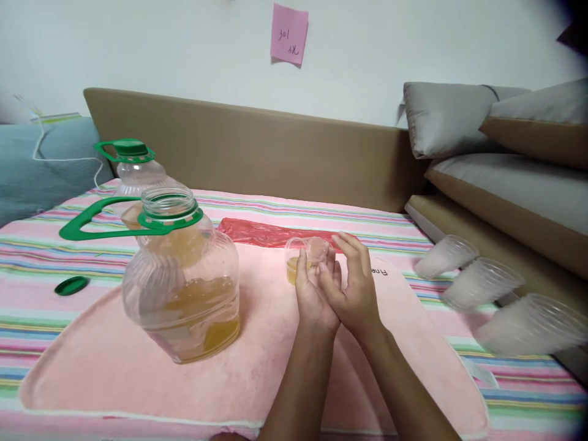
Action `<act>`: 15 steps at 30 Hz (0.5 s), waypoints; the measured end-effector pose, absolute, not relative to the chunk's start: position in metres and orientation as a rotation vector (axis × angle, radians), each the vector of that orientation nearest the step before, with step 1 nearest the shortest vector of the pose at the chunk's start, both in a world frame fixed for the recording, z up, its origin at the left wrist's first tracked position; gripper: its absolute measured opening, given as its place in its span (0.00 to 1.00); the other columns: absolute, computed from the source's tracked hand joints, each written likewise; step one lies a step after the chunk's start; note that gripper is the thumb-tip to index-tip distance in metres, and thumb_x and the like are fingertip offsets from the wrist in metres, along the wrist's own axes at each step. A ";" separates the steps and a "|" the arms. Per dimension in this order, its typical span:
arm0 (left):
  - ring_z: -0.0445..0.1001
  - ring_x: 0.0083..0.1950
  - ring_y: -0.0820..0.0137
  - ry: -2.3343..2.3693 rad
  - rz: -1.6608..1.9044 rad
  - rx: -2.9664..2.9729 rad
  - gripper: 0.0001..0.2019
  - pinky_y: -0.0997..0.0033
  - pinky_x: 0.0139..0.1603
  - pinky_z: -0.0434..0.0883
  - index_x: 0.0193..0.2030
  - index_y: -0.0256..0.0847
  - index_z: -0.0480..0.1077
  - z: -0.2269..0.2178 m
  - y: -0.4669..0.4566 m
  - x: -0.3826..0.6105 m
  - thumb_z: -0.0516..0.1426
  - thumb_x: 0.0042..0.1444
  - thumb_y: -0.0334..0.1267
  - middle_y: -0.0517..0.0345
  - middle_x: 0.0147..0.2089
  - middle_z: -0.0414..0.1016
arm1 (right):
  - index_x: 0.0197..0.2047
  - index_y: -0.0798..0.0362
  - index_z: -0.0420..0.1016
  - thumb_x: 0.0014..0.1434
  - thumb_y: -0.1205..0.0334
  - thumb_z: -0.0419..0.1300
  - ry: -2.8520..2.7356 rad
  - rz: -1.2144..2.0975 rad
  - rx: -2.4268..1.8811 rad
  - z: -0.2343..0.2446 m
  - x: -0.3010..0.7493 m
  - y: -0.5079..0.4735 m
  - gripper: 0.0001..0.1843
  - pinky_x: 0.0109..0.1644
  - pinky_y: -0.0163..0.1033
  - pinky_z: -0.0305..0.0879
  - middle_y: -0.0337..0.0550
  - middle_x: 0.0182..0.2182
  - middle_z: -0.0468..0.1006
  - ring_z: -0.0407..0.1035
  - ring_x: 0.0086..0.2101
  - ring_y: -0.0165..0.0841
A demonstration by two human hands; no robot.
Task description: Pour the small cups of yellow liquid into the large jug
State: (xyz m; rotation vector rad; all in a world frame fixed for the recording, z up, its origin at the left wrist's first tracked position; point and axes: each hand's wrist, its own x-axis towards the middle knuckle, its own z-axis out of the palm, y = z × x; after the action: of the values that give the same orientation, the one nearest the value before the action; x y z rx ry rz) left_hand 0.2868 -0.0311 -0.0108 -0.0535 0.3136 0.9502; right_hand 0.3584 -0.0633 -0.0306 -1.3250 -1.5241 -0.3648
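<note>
My left hand (316, 297) is palm up with its thumb and fingers apart. My right hand (356, 288) leans against it from the right, fingers stretched and slightly curled; I see nothing held in either. Just beyond my fingertips stands a clear plastic cup (294, 269) with yellow liquid low in it. A second clear cup-like shape (318, 250) shows beside it, partly hidden by my fingers. To the left is a large clear plastic jug (184, 294) with a green handle (101, 220), uncapped, partly filled with amber liquid. A green cap (71, 285) lies left of the jug.
Another jug (138, 171) with its green cap on stands behind. A red plastic bag (271, 234) lies across the back of the pink mat (266, 367). Three stacks of clear cups (482, 285) lie on the right, beside piled cushions (514, 177).
</note>
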 end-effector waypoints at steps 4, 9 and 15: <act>0.83 0.53 0.69 0.361 0.964 0.001 0.20 0.78 0.56 0.78 0.44 0.38 0.79 -0.007 -0.030 0.285 0.54 0.74 0.52 0.48 0.49 0.83 | 0.60 0.50 0.75 0.71 0.62 0.59 -1.499 -0.395 -1.310 -0.027 0.357 -0.063 0.16 0.67 0.65 0.70 0.58 0.64 0.69 0.66 0.65 0.51; 0.81 0.60 0.70 0.473 1.007 0.135 0.18 0.76 0.62 0.76 0.49 0.39 0.77 -0.001 -0.031 0.284 0.51 0.76 0.50 0.47 0.59 0.81 | 0.59 0.48 0.76 0.74 0.63 0.57 -1.251 -0.453 -1.247 -0.017 0.360 -0.070 0.13 0.60 0.56 0.77 0.54 0.58 0.74 0.72 0.58 0.45; 0.83 0.55 0.62 0.667 1.000 0.551 0.11 0.62 0.67 0.72 0.46 0.40 0.78 -0.010 -0.037 0.282 0.67 0.64 0.44 0.48 0.52 0.83 | 0.58 0.51 0.75 0.62 0.53 0.71 -0.846 -0.064 -1.251 -0.033 0.396 -0.088 0.25 0.52 0.49 0.78 0.50 0.54 0.78 0.78 0.38 0.37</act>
State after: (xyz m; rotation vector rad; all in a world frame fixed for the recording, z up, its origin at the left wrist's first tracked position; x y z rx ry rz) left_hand 0.2819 -0.0374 -0.0103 0.5510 0.6669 1.0001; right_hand 0.3955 -0.0879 -0.0331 -1.2511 -0.8459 -0.0642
